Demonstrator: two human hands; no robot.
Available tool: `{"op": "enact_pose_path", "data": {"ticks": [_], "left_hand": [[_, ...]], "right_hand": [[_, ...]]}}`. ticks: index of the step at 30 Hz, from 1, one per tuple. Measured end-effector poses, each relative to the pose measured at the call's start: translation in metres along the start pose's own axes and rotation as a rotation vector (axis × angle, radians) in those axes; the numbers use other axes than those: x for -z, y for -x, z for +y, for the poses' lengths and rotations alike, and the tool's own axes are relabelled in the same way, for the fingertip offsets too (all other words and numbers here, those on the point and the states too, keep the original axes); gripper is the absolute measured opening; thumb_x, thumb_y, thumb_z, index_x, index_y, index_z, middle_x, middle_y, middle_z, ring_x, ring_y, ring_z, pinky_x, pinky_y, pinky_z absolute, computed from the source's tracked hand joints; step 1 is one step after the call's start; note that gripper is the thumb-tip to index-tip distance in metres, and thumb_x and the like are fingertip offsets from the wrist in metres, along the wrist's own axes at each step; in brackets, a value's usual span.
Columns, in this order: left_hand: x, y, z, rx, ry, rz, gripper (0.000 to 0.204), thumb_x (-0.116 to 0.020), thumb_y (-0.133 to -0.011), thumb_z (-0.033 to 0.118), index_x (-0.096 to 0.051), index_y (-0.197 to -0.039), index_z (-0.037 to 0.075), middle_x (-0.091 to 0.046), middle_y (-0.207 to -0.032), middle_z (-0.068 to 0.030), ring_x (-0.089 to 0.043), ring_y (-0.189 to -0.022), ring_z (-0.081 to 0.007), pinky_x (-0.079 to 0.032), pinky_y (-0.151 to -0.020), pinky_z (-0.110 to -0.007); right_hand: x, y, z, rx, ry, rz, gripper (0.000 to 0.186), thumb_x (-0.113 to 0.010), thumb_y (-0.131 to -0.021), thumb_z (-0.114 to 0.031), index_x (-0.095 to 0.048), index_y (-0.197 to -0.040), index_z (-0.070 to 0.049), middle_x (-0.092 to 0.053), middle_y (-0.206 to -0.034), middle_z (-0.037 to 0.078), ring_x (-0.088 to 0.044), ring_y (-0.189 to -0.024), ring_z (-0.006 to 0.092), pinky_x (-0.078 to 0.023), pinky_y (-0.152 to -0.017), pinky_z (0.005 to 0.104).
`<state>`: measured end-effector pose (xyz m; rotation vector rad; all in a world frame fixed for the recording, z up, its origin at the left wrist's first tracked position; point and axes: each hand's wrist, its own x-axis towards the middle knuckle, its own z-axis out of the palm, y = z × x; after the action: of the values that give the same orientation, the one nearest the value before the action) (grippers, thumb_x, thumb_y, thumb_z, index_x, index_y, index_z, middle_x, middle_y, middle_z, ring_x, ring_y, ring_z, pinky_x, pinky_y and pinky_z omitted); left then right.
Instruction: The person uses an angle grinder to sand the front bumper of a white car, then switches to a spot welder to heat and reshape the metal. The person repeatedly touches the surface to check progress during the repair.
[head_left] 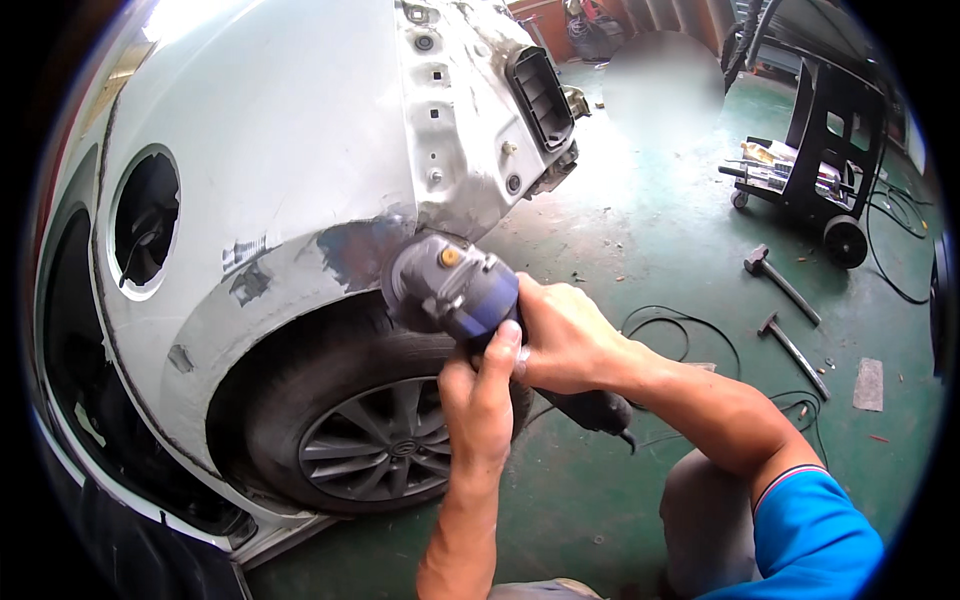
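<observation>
Blue grinder (487, 303) points up-left, its disc (403, 288) by the scraped edge of the panel (270, 180), contact unclear; left hand (480, 405) and right hand (572, 335) both curl around its body, fingers (537, 295) partly hidden.

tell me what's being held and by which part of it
An angle grinder, held around its body just behind the gear head, by the left grip and right grip.

Blue sleeve (815, 535), striped cuff (786, 479), grey trousers (705, 520)
</observation>
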<state>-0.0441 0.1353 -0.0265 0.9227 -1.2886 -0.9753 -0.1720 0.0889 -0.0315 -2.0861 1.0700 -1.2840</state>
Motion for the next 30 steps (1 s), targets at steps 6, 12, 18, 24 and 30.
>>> {"op": "enact_pose_path", "data": {"ticks": [6, 12, 18, 24, 30], "left_hand": [[-0.001, 0.004, -0.009, -0.017, -0.070, 0.014, 0.044, -0.064, -0.094, 0.030, -0.060, -0.116, -0.008, -0.063, -0.104, -0.0065, -0.055, -0.096, -0.0119, -0.044, -0.087, -0.027], [0.000, -0.010, 0.004, -0.014, -0.134, -0.036, 0.045, -0.063, -0.095, 0.030, -0.059, -0.117, -0.010, -0.063, -0.108, -0.0088, -0.056, -0.099, -0.0131, -0.044, -0.089, -0.029], [-0.009, -0.028, 0.025, -0.004, -0.123, -0.083, 0.046, -0.062, -0.094, 0.030, -0.060, -0.117, -0.010, -0.063, -0.109, -0.0098, -0.056, -0.101, -0.0140, -0.044, -0.090, -0.028], [-0.015, -0.022, 0.017, 0.015, -0.120, -0.068, 0.048, -0.061, -0.096, 0.031, -0.057, -0.120, -0.010, -0.060, -0.114, -0.0102, -0.054, -0.104, -0.0144, -0.042, -0.094, -0.029], [-0.003, -0.009, 0.006, 0.032, -0.267, -0.184, 0.054, -0.059, -0.098, 0.040, -0.057, -0.123, -0.009, -0.062, -0.110, -0.0075, -0.054, -0.102, -0.0134, -0.042, -0.093, -0.027]], "right_hand": [[-0.004, 0.006, 0.011, -0.026, -0.063, -0.020, 0.047, -0.064, -0.076, -0.032, -0.051, -0.092, 0.010, -0.063, -0.078, 0.031, -0.064, -0.078, 0.0483, -0.050, -0.072, 0.0523], [-0.001, -0.005, 0.008, -0.017, -0.060, 0.081, 0.047, -0.064, -0.076, -0.032, -0.052, -0.094, 0.010, -0.064, -0.079, 0.030, -0.065, -0.079, 0.0476, -0.051, -0.073, 0.0519], [0.018, -0.021, -0.002, -0.029, -0.065, 0.092, 0.050, -0.063, -0.076, -0.033, -0.053, -0.095, 0.011, -0.064, -0.080, 0.031, -0.065, -0.080, 0.0485, -0.052, -0.074, 0.0513], [0.017, -0.014, 0.011, -0.024, -0.077, 0.071, 0.051, -0.063, -0.077, -0.034, -0.053, -0.095, 0.011, -0.064, -0.081, 0.032, -0.065, -0.082, 0.0479, -0.051, -0.075, 0.0519], [0.019, -0.001, 0.025, -0.074, -0.155, 0.027, 0.057, -0.069, -0.074, -0.038, -0.053, -0.100, 0.009, -0.065, -0.086, 0.031, -0.065, -0.085, 0.0474, -0.051, -0.078, 0.0513]]}}
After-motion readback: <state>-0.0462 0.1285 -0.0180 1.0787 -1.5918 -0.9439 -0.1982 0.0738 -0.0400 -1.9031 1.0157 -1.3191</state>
